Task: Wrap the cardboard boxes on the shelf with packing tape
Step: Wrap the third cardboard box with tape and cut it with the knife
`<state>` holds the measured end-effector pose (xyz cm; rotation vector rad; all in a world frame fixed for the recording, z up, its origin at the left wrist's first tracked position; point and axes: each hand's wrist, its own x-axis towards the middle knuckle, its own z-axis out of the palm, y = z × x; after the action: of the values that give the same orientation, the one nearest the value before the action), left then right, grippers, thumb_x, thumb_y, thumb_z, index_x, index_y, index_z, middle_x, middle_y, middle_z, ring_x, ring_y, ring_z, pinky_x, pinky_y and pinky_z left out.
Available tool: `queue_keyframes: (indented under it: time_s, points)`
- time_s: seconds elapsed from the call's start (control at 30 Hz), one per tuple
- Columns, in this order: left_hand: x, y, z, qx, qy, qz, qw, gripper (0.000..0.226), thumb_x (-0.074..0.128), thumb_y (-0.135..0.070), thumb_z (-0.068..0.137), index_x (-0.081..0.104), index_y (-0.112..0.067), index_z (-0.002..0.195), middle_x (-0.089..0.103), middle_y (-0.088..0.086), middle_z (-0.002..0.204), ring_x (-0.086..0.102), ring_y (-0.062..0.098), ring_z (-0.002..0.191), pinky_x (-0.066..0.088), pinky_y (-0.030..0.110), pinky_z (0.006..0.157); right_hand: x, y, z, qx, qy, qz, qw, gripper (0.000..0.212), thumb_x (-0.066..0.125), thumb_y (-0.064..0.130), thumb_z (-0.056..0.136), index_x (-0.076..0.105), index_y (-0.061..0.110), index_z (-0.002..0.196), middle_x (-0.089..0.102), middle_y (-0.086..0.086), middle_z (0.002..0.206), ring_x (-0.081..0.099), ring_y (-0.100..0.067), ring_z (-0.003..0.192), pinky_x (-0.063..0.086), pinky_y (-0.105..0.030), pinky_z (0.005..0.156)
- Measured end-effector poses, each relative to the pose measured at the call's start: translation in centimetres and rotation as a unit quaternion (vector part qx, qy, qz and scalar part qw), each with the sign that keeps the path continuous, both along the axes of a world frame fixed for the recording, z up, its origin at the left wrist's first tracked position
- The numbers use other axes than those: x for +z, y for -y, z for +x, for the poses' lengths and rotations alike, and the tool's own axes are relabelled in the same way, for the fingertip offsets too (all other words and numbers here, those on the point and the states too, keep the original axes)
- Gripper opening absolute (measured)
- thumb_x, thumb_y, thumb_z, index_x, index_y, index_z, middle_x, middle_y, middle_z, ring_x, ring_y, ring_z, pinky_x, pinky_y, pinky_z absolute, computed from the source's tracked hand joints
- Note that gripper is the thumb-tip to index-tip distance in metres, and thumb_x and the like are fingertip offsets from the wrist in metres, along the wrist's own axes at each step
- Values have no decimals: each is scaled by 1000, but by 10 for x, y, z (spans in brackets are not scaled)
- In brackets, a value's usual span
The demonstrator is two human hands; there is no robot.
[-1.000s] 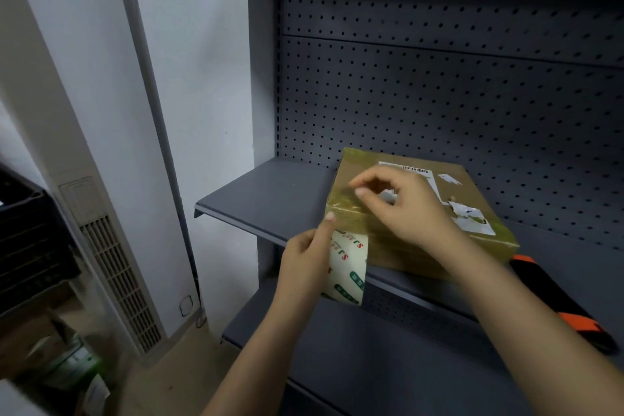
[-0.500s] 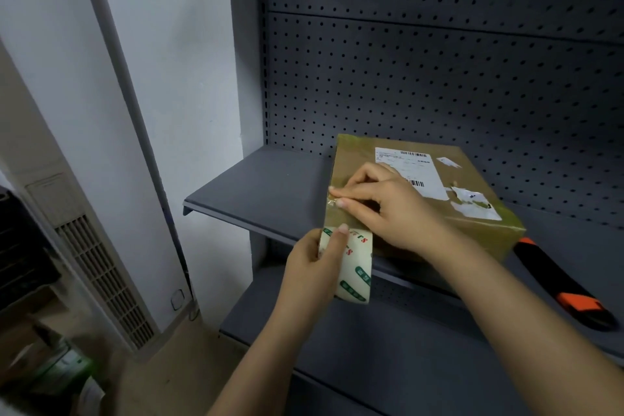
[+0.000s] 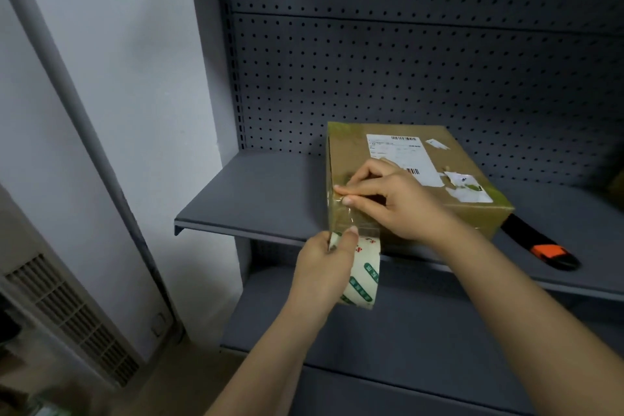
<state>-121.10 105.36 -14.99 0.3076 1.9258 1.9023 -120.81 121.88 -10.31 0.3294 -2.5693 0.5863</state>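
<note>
One cardboard box (image 3: 398,162) near the shelf (image 3: 256,203) front edge is partly taped; my right hand (image 3: 395,199) pinches the tape end, my left hand (image 3: 324,267) grips the tape roll (image 3: 364,270).

Matt brown cardboard box (image 3: 378,152) under glossy clear tape (image 3: 363,267) — shelf (image 3: 256,199) seemingly matt painted metal.

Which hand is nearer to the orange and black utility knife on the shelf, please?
The right hand. It presses tape on the box's near corner, left of the knife; the left hand holds the tape roll farther left, below the shelf edge.
</note>
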Motion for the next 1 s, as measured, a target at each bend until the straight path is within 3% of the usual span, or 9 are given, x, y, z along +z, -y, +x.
queue_keyframes:
  time_s: [0.17, 0.37, 0.57, 0.77, 1.0]
  points:
    - [-2, 4, 4, -1, -35, 48, 998, 34, 58, -47, 94, 61, -14, 84, 67, 0, 74, 65, 10, 67, 47, 22, 54, -1, 5, 7, -51, -15, 23, 998, 25, 66, 28, 90, 74, 19, 113, 60, 4, 95, 50, -12, 93, 35, -9, 83]
    - [-8, -9, 16, -53, -74, 49, 995, 33, 57, -49, 94, 56, -17, 84, 67, -3, 79, 64, 4, 69, 49, 21, 56, 3, -10, 27, -79, 0, 10, 997, 29, 65, 33, 89, 74, 18, 113, 64, 3, 98, 56, -11, 97, 43, -16, 86]
    - [-15, -21, 30, 25, -114, 79, 990, 32, 67, -38, 90, 42, -17, 91, 67, 13, 78, 58, 4, 59, 45, 18, 51, -2, -20, 31, -72, -4, -5, 997, 29, 72, 30, 86, 74, 20, 112, 62, 5, 101, 53, -10, 98, 42, -15, 87]
    - [-14, -26, 28, 35, -28, 76, 996, 37, 73, -39, 86, 43, -18, 92, 72, 9, 80, 68, 10, 66, 48, 21, 51, -10, -25, 26, -40, -41, -20, 998, 27, 72, 32, 84, 75, 20, 108, 62, 8, 95, 55, -17, 93, 45, -23, 83]
    - [-13, -30, 31, 79, -10, 50, 996, 42, 74, -39, 85, 37, -20, 83, 66, 4, 73, 66, 14, 64, 49, 30, 53, -13, -29, 22, -18, -56, -16, 998, 23, 72, 29, 86, 76, 20, 107, 62, 7, 93, 53, -15, 91, 42, -20, 81]
